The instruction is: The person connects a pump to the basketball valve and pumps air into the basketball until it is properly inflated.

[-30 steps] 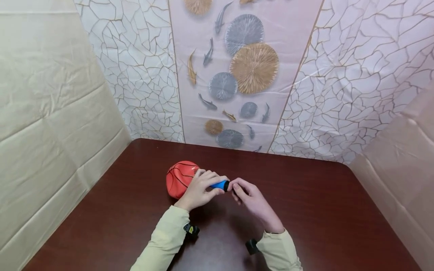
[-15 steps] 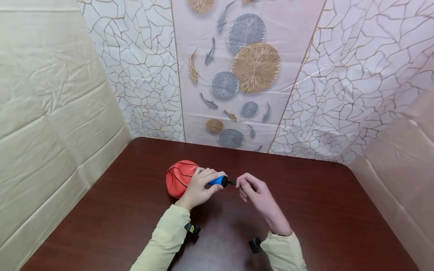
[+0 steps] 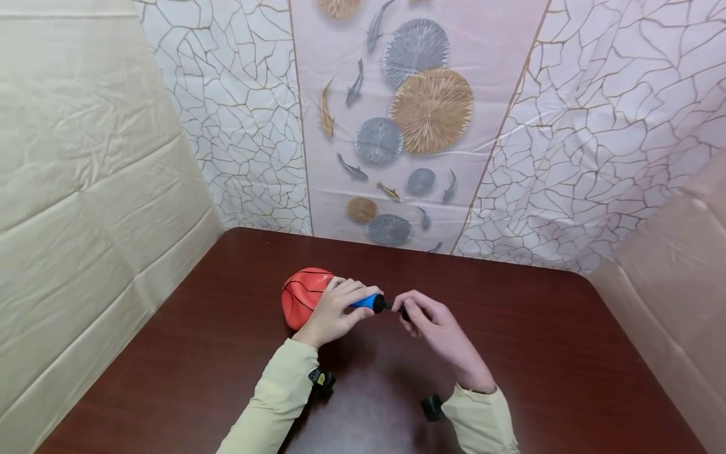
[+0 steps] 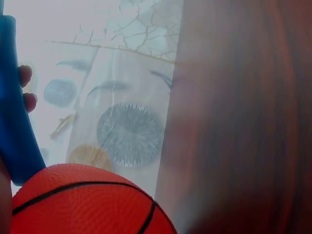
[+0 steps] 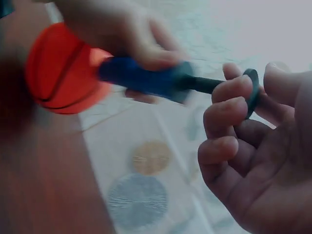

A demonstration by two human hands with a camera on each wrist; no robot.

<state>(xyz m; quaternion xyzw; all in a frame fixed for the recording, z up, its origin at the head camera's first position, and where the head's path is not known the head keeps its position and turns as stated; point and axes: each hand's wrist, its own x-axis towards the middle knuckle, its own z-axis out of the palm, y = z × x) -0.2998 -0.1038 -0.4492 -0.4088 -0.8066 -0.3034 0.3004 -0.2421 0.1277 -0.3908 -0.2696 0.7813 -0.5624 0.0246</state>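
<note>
Plainly, from the head view, the dark tabletop (image 3: pixel 539 359) runs well past both hands to left and right, with rounded far corners and its back edge against a patterned hanging (image 3: pixel 431 110); pale cloth (image 3: pixel 85 189) rises along the left side. A red ball (image 3: pixel 299 297) sits left of the middle, well inside the edges. The left hand (image 3: pixel 333 312) is wrapped round a blue pump (image 3: pixel 367 303) just beside it, and the right hand (image 3: pixel 433 321) has its fingers curled on the pump's black handle, a short stretch of black rod (image 3: pixel 388 306) showing between the hands.

From the left wrist, the pump's blue body slants down to the ball's top, though the exact join is hidden; the ball is pebbled, with black seam lines.

From the right wrist, slightly blurred, the fingers hook round the rod behind the round black handle (image 5: pixel 252 92), thumb on its far side. The pump's other end lies against the ball, or very near.
</note>
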